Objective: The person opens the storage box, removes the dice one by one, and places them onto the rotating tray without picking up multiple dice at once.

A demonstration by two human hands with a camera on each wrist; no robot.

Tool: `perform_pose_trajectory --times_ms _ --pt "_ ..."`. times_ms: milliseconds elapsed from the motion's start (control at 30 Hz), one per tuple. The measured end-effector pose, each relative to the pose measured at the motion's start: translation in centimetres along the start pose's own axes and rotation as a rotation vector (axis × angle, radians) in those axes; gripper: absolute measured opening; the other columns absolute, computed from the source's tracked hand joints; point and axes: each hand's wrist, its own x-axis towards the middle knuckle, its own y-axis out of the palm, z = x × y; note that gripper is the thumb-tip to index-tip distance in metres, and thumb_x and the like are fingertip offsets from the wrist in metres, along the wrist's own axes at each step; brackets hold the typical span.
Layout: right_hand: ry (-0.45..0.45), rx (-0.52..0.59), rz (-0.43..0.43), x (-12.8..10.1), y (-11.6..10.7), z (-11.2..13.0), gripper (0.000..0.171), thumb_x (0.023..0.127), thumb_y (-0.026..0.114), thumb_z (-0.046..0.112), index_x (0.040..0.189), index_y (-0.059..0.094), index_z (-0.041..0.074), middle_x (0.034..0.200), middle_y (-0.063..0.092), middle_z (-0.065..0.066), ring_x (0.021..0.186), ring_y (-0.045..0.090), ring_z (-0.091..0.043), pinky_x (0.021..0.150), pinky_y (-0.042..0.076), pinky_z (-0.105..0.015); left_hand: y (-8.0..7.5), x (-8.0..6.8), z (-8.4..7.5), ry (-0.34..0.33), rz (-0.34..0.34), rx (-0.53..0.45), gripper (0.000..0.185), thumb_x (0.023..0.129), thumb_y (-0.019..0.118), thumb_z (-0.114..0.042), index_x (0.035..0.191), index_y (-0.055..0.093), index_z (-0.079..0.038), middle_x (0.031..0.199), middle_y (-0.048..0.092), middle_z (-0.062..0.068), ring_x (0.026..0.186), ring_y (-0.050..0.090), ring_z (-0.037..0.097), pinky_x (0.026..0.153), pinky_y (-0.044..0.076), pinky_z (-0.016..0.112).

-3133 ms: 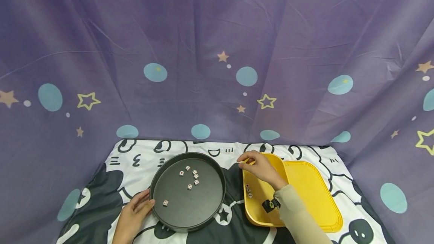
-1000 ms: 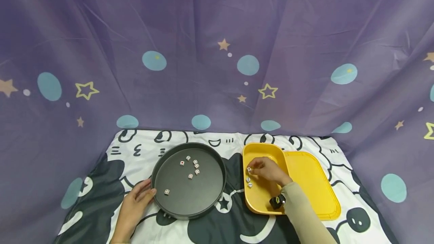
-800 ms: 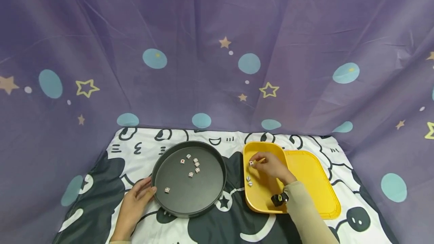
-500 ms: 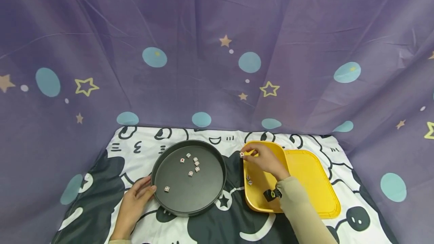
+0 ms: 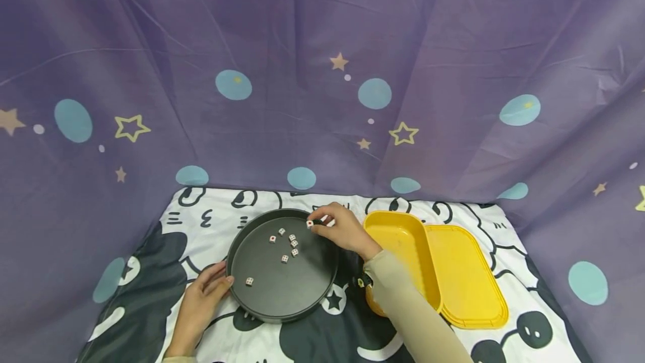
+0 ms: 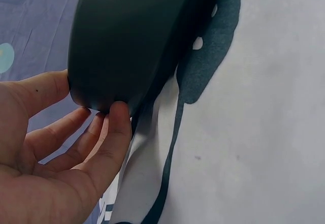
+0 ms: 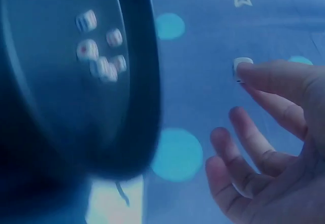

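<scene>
Now the right hand (image 5: 342,229) is over the far right rim of the round black tray (image 5: 262,308), pinching one small white die (image 5: 309,223) at its fingertips; the right wrist view shows the same die (image 7: 241,65) held at the fingertip with the other fingers loose. Half a second ago this hand was at the far left corner of the yellow tray (image 5: 473,318) with the die; about a second ago it was picking it from that tray's floor. So the die has crossed the gap and hangs just inside the black tray's edge, not yet let go.

Left hand (image 5: 204,301) rests on the near left side of the black tray, thumb on the rim; in the left wrist view the fingers (image 6: 114,132) press flat against the outer wall of the tray (image 6: 127,36), not curled round it. It sits as it did in the earlier frames, and the tray has not shifted.

Six dice (image 5: 288,244) already lie in the black tray: five clustered toward the far middle, one alone nearer the left hand. The two dice seen earlier in the yellow tray are now hidden behind the right sleeve (image 5: 413,312), cannot tell if they remain. Both trays sit on a desk under a black and white cartoon cloth (image 5: 201,223), purple starred backdrop behind.

Judged: transfer nearly done for this die, release pending.
</scene>
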Motion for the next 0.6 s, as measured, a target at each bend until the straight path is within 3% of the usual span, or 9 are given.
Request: perform_pose_trajectory --times_ms 100,333,467,600 --pt "0.013 0.028 0.016 0.9 1.6 0.5 0.017 0.088 0.077 0.013 0.105 0.077 0.013 0.101 0.068 -0.003 0.088 0.062 -0.02 0.077 0.054 -0.031 0.0 0.0 0.0 -0.003 0.001 0.0 0.053 0.097 0.069 -0.015 0.144 0.048 0.0 0.143 0.051 0.025 0.106 0.059 -0.003 0.086 0.055 0.019" --pt "0.031 0.06 0.058 2.4 4.7 0.8 0.014 0.089 0.076 0.011 0.104 0.076 0.013 0.105 0.068 -0.011 0.09 0.064 -0.023 0.079 0.054 -0.029 0.0 -0.2 -0.1 0.002 0.001 -0.002 0.054 0.097 0.069 -0.016 0.144 0.048 0.0 0.142 0.051 0.025 0.103 0.058 -0.007 0.085 0.054 0.017" --pt "0.042 0.047 0.075 2.8 5.9 0.6 0.014 0.088 0.077 0.011 0.102 0.076 0.014 0.105 0.068 -0.01 0.084 0.064 -0.016 0.075 0.053 -0.025 0.0 -0.3 0.0 0.016 -0.004 -0.015 0.052 0.097 0.069 -0.014 0.143 0.05 0.001 0.141 0.052 0.025 0.105 0.059 -0.005 0.085 0.054 0.017" --pt "0.068 0.056 0.083 3.1 6.6 0.5 0.015 0.087 0.078 0.009 0.101 0.077 0.013 0.104 0.068 -0.01 0.084 0.064 -0.017 0.075 0.054 -0.025 0.0 -0.3 0.0 0.024 -0.01 -0.012 0.052 0.096 0.069 -0.013 0.142 0.05 0.001 0.14 0.053 0.026 0.108 0.06 0.0 0.085 0.054 0.017"
